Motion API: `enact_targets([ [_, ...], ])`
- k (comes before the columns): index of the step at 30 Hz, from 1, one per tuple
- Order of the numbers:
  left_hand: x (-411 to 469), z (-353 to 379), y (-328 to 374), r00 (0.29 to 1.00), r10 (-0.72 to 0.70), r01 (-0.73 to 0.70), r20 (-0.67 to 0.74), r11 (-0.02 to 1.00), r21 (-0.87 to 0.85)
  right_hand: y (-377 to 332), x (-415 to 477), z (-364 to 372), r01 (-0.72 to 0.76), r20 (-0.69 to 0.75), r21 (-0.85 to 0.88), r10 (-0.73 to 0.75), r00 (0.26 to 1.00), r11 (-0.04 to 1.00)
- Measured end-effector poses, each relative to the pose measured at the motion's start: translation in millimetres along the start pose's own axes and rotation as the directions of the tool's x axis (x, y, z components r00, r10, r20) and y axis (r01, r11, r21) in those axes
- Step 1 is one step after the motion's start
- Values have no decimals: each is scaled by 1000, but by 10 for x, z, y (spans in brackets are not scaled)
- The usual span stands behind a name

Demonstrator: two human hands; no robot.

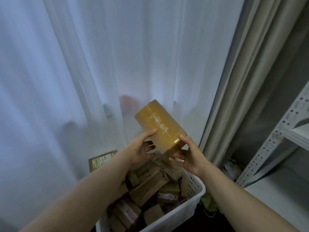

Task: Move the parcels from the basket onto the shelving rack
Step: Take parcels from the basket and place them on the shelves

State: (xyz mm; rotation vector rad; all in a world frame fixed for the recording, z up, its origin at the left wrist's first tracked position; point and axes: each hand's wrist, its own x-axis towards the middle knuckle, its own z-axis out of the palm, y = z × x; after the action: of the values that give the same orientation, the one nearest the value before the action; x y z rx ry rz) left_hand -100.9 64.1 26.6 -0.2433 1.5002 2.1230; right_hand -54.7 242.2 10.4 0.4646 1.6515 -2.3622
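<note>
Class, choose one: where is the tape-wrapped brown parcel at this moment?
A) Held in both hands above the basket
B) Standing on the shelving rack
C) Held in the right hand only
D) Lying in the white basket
A: the left hand and right hand both grip the near end of the parcel, raised over the basket.
</note>
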Motion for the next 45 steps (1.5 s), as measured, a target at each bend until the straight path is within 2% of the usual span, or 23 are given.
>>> enact_targets([
  [2,4,-32,79,999,24,-24,-40,1000,9,-32,25,-31,143,-77,-211,-162,984,967],
  [3,5,-49,129,996,32,-32,-82,999,-3,-54,21,-53,214,-88,-350,-259,962,912],
  [6,10,-98,291,981,49,-57,-190,998,-36,-106,22,-105,344,-9,-681,-478,879,647],
  [9,6,-31,354,983,55,-53,-173,998,22,-98,5,-114,391,81,-764,-524,848,514],
  [14,50,42,318,974,70,-54,-216,996,77,-53,10,-162,426,136,-798,-562,816,426],
  [17,115,4,361,968,62,-52,-242,997,49,-96,-3,-216,436,141,-793,-568,811,426],
  [20,118,-22,423,986,52,-45,-158,998,45,-150,-2,-298,472,190,-768,-549,814,434],
  [22,105,-32,449,994,33,-35,-108,999,-12,-198,25,-348,483,181,-716,-534,826,504],
  [23,94,-23,457,996,29,-35,-88,997,-69,-219,41,-368,465,133,-667,-522,843,582],
  [25,72,36,445,998,43,-53,-54,979,-196,-273,44,-365,363,-38,-459,-426,904,811],
  [26,67,84,428,998,55,-62,-37,968,-243,-281,52,-345,289,-86,-283,-324,942,915],
  [27,67,139,403,998,63,-67,-21,960,-273,-267,53,-311,221,-79,-117,-231,970,968],
  [30,48,324,328,997,62,-47,43,955,-293,-196,89,-177,171,-58,159,-164,985,972],
  [33,76,356,265,994,34,-15,100,983,-183,-236,145,-111,232,-219,328,-166,962,916],
  [36,72,272,294,992,24,-23,122,1000,-10,-402,144,-213,264,-267,249,-196,944,932],
  [40,78,169,509,993,102,-104,55,994,41,-679,36,-352,235,-173,92,-217,961,968],
  [43,-17,203,589,986,82,-114,143,965,236,-851,-12,-367,218,-142,40,-210,967,975],
  [45,-43,240,563,980,64,-112,189,961,255,-932,-36,-359,227,-142,-3,-225,964,974],
])
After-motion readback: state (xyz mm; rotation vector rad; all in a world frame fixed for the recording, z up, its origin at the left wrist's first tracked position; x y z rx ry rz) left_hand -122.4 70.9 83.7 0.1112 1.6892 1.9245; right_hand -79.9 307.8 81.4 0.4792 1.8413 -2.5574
